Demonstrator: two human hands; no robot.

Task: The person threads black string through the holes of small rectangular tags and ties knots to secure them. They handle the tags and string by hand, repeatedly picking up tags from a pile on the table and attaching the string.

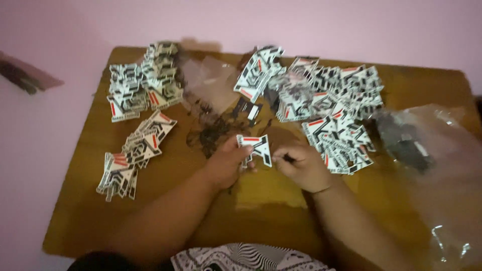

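My left hand [225, 164] holds a small white card sticker [257, 147] with black and red markings, just above the middle of a brown wooden table [90, 216]. My right hand [301, 165] is beside it, fingers curled, pinching a small dark bit at the sticker's right edge. A heap of dark peeled scraps [213, 131] lies just beyond the left hand.
Stacks of similar stickers lie at the far left [143, 83], near left [133, 153] and in a large spread at the far right [331, 108]. A clear plastic bag [427, 145] with dark contents sits at the right edge. Pink wall surrounds the table.
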